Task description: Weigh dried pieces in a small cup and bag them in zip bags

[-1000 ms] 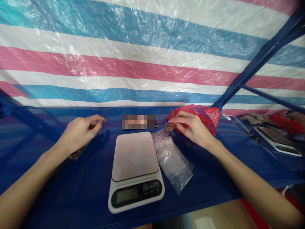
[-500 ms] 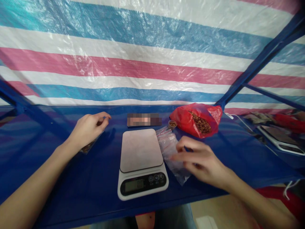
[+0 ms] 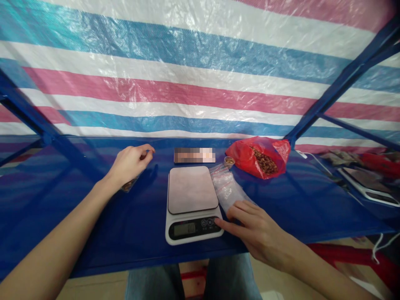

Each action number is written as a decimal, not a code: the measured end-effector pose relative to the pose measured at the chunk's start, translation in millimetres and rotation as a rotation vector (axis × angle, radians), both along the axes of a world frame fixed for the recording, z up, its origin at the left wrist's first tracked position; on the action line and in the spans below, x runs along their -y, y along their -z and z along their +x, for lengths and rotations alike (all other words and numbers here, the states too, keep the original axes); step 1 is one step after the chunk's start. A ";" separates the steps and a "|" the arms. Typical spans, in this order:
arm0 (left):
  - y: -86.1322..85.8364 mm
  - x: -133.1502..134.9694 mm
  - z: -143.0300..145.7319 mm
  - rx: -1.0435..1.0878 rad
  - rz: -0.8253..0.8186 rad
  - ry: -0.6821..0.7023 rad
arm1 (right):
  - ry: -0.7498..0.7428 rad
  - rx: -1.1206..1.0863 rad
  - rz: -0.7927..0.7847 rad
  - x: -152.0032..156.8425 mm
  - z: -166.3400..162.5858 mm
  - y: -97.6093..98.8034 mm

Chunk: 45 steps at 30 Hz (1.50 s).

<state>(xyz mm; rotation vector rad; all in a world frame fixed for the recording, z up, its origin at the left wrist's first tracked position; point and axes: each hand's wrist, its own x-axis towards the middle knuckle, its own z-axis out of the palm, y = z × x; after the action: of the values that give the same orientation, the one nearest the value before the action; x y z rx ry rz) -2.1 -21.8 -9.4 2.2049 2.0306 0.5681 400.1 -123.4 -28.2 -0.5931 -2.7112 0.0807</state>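
White scale (image 3: 193, 205), smooth rounded-square plate (image 3: 193, 187), beside filmy clear bags (image 3: 229, 191)

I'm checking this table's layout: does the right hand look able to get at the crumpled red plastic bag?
Probably yes: the right hand is at the white rectangular digital scale, and nothing upright seems between it and the red plastic bag; the transparent plastic bags there lie flat.

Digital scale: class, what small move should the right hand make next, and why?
Probably lift the right hand gently away from the digital scale. Its index fingertip covers the right end of the button panel, and the display appears to read zero, so further pressing seems unnecessary.
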 end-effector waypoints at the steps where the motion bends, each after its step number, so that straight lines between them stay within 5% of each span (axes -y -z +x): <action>1: 0.2 -0.4 -0.4 -0.002 0.004 -0.001 | -0.011 0.006 -0.005 0.8 -0.4 -0.6; 6: 1.9 -1.9 -0.9 -0.019 0.015 -0.004 | -0.020 -0.113 -0.021 -11.1 3.5 -8.4; 10: 1.8 -1.6 0.7 -0.008 0.012 0.003 | 0.252 -0.299 0.005 -56.6 13.5 -16.9; 13: 1.9 -1.7 0.7 -0.010 0.006 0.002 | 0.417 -0.264 -0.018 -98.4 20.4 -16.1; 20: 2.5 -2.1 -0.3 -0.023 0.010 0.003 | 0.459 -0.205 -0.103 -142.7 24.8 0.0; 27: 1.8 -0.6 0.2 -0.019 0.014 0.009 | 0.430 -0.211 -0.091 -149.3 27.2 2.0; 32: 1.2 -0.4 -0.3 -0.017 0.005 0.003 | 0.424 -0.294 -0.097 -144.5 14.7 -15.5; 39: 2.0 -1.3 0.0 -0.033 0.000 0.001 | 0.251 -0.342 -0.235 -94.3 -38.5 -51.0; 45: 2.7 -2.0 -0.4 -0.029 0.003 -0.003 | 0.135 -0.230 -0.303 -66.2 -70.5 -48.1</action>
<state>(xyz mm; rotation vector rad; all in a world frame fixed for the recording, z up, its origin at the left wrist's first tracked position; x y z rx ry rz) -2.5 -19.8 -12.1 2.2253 2.0481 0.5433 329.6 -57.2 19.8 -0.7983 -2.4446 0.5002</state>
